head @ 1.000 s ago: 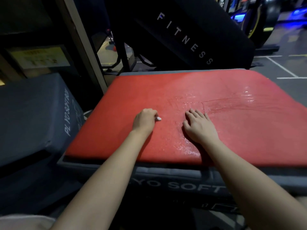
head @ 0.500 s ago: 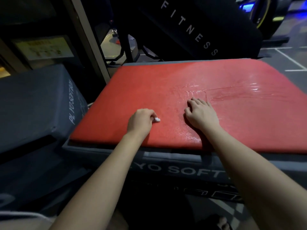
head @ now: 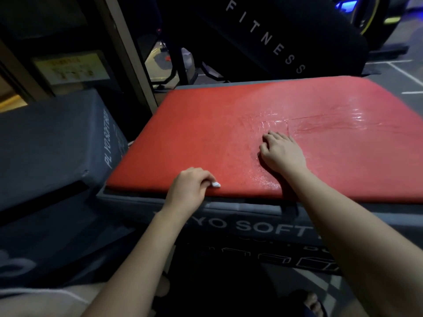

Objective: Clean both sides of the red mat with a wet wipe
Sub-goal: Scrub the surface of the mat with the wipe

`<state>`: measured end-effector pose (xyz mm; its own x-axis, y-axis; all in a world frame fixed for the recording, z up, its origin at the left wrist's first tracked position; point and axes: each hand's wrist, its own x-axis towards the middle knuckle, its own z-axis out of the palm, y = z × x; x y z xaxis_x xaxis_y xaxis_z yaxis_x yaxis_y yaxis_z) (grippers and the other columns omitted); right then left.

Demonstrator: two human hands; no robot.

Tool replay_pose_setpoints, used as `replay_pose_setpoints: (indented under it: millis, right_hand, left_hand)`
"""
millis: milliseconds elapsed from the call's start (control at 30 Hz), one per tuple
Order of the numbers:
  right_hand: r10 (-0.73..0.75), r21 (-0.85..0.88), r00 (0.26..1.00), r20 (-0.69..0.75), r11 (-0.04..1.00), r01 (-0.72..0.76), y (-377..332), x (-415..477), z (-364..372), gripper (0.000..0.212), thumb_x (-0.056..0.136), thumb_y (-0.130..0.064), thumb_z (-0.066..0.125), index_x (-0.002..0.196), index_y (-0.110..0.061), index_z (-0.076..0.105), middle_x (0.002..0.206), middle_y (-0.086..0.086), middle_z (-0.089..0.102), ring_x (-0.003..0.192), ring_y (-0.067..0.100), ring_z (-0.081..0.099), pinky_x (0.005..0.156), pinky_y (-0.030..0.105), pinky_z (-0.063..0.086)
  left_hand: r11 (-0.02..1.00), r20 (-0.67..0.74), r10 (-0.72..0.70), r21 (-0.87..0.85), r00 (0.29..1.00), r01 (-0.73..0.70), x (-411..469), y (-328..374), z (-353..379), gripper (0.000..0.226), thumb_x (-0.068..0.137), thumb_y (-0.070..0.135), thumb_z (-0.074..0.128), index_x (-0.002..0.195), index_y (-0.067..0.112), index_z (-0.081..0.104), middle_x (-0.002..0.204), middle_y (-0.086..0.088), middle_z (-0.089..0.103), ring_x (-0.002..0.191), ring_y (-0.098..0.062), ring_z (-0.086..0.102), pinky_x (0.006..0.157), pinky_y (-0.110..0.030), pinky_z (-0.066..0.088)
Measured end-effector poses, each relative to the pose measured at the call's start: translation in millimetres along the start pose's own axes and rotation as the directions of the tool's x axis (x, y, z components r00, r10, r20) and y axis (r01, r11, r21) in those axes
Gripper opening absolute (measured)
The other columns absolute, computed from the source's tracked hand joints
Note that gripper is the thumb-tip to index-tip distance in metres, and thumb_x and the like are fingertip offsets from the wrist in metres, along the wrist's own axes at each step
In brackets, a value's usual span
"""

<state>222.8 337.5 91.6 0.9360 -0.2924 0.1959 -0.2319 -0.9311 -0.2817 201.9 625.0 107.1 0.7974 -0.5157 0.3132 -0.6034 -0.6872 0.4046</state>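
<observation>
Two bare forearms are extended from the 6 o'clock edge of the view, and the toes of a foot (head: 312,299) are glimpsed on the floor at 5 o'clock, nearest of all. The arms are reached toward a red mat (head: 206,133), which is laid flat on top of a grey soft box (head: 251,225) printed with pale lettering.

The left hand (head: 190,188) is set at the mat's near edge, at about 7 o'clock of the mat. Its fingers are curled, and a small white wet wipe (head: 215,184) is pinched in them, with only a bunched tip shown against the red surface.

The right hand (head: 281,154) is laid palm down farther in, near the mat's centre, at 1 o'clock from the left hand and well apart from it. Its fingers are loosely bent with the tips touching the mat, and nothing is held. A wet sheen (head: 320,126) is spread around that hand and away toward 3 o'clock, while the mat's left half is seen matt and dry-looking.

A second grey padded box (head: 52,143) is stood just beside the mat at 9 o'clock. Beyond the far edge, a black slanted pad (head: 286,30) lettered FITNESS is placed at 12 o'clock, a pale post (head: 129,53) is stood at 11 o'clock, and white floor lines (head: 400,70) are visible at 2 o'clock.
</observation>
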Motion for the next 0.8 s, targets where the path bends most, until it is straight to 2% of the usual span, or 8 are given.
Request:
replay_pose_setpoints:
  millis: [167, 300, 567, 667, 800]
  right_hand:
    - [-0.018, -0.011, 1.0, -0.017, 1.0, 0.017, 0, 0, 1, 0.048, 0.097, -0.034, 0.033, 0.135, -0.016, 0.056, 0.151, 0.004, 0.046, 0.143, 0.023, 0.035, 0.121, 0.045, 0.021]
    - [-0.025, -0.011, 0.998, -0.049, 1.0, 0.025, 2, -2, 3, 0.042, 0.095, -0.032, 0.035, 0.122, -0.015, 0.062, 0.139, 0.005, 0.056, 0.134, 0.025, 0.044, 0.116, 0.045, 0.028]
    - [-0.035, -0.003, 0.997, -0.064, 0.999, 0.035, 3, -2, 1, 0.042, 0.096, -0.032, 0.035, 0.123, -0.015, 0.063, 0.138, 0.005, 0.057, 0.133, 0.024, 0.046, 0.114, 0.043, 0.032]
    - [-0.027, 0.011, 0.997, -0.07, 1.0, 0.028, 4, -1, 1, 0.042, 0.095, -0.032, 0.036, 0.123, -0.015, 0.064, 0.137, 0.004, 0.058, 0.132, 0.024, 0.047, 0.116, 0.044, 0.031]
    - [-0.032, -0.002, 0.996, -0.08, 0.999, 0.032, 4, 1, 4, 0.041, 0.095, -0.032, 0.037, 0.12, -0.014, 0.064, 0.135, 0.005, 0.059, 0.131, 0.025, 0.047, 0.115, 0.044, 0.031]
  left_hand:
    - [1.0, 0.037, -0.03, -0.005, 0.999, 0.03, 1, 8, 1, 0.021, 0.086, 0.005, 0.072, 0.089, 0.025, 0.078, 0.085, 0.009, 0.07, 0.089, -0.016, 0.063, 0.08, -0.035, 0.051]
    - [0.998, 0.015, -0.043, -0.033, 0.999, 0.044, 8, 14, 9, 0.018, 0.085, 0.006, 0.072, 0.089, 0.023, 0.078, 0.085, 0.006, 0.07, 0.088, -0.02, 0.065, 0.081, -0.037, 0.051]
    - [0.996, -0.007, -0.088, 0.026, 0.996, 0.088, 101, 18, 41, 0.011, 0.092, 0.017, 0.069, 0.096, 0.02, 0.078, 0.099, -0.005, 0.072, 0.102, -0.029, 0.064, 0.084, -0.041, 0.051]
    - [0.996, -0.016, -0.076, 0.047, 0.997, 0.077, 86, 17, 41, 0.01, 0.091, 0.017, 0.07, 0.095, 0.019, 0.078, 0.095, -0.005, 0.072, 0.098, -0.03, 0.064, 0.083, -0.041, 0.051]
    - [0.999, -0.045, -0.034, 0.026, 0.998, 0.036, 49, 17, 30, 0.003, 0.088, 0.022, 0.076, 0.089, 0.024, 0.078, 0.087, 0.003, 0.072, 0.09, -0.023, 0.065, 0.078, -0.04, 0.051]
